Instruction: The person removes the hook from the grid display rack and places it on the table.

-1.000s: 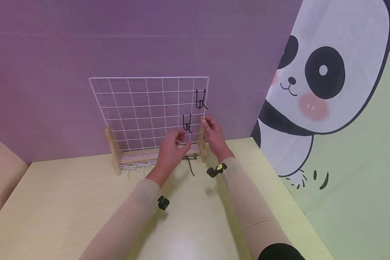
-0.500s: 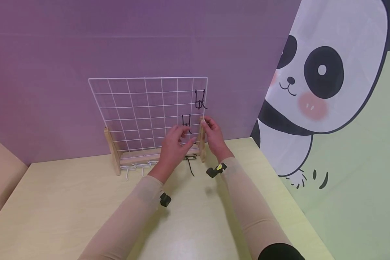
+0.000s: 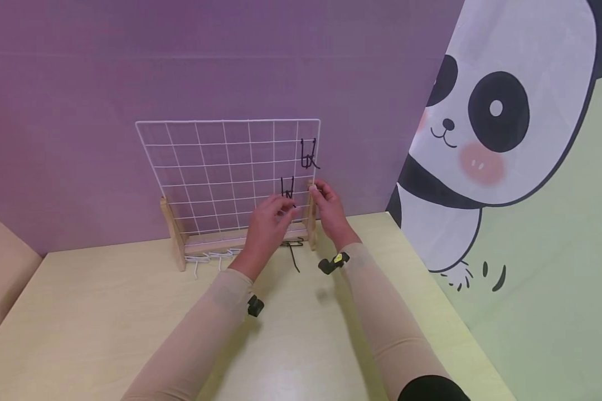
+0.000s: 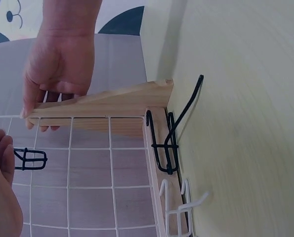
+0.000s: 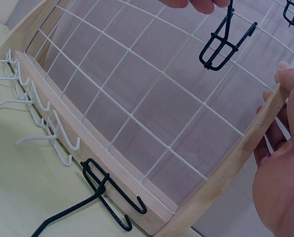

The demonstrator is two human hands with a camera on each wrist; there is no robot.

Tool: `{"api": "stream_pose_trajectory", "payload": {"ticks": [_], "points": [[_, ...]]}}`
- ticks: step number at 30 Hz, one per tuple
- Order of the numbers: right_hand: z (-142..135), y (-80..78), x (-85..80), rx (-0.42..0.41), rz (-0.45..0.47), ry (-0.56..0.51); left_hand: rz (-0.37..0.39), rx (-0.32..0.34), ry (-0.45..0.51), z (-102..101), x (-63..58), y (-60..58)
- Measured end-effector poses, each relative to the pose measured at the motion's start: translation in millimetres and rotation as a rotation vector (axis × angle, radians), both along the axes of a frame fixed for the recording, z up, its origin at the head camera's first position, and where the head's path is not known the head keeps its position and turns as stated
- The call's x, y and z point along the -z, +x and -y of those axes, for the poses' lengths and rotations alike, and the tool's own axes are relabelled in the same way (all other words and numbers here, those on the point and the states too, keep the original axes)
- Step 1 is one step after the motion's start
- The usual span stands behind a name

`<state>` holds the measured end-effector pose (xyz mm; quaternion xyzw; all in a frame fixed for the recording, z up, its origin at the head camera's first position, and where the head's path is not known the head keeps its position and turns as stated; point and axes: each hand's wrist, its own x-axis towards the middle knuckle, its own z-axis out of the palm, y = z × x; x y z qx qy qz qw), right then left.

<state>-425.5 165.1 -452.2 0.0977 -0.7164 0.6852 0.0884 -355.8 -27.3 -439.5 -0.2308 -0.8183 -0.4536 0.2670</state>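
Observation:
A white wire grid panel [image 3: 228,120] stands upright in a wooden stand [image 3: 215,244]. Two black wire hooks hang at its right side, the upper hook [image 3: 307,161] by the edge and the lower hook [image 4: 30,168] further in and below. The projecting prong of that lower hook is pinched between the thumb and fingers of my left hand [image 3: 266,224]; the fingertips hide part of it in the head view. My right hand [image 3: 333,216] grips the top of the stand's right wooden upright [image 5: 231,165], thumb at the grid's edge.
Another black hook [image 5: 95,183] leans at the stand's base on the right, its prong out over the table [image 3: 291,356]. Several white hooks [image 5: 53,133] lie along the base to the left. Behind the grid is a purple wall [image 3: 221,67].
My left hand has moved slightly up and right to the lower black hook, and its thumb has closed toward the fingers. My right hand stays on the upright.

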Motion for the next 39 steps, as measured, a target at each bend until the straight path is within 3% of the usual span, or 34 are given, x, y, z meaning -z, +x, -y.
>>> {"api": "stream_pose_trajectory", "payload": {"ticks": [7,18,24,33,39], "points": [[-0.6,-3.1,2.2,0.003,-0.027,0.010,-0.066,-0.013,-0.046,3.5,1.4,-3.2],[-0.4,-1.3,0.1,0.002,-0.010,0.025,-0.185,-0.030,-0.085,4.0,-7.4,-2.2],[0.6,-0.3,-0.9,-0.001,-0.021,0.014,-0.240,-0.043,-0.065,6.4,-18.0,-3.9],[0.6,-4.5,2.3,-0.001,-0.034,-0.003,-0.382,-0.081,-0.108,9.8,-37.7,-12.8],[1.1,-4.6,1.8,-0.005,-0.024,-0.012,-0.416,-0.085,-0.107,12.5,-44.5,-14.1]]}}
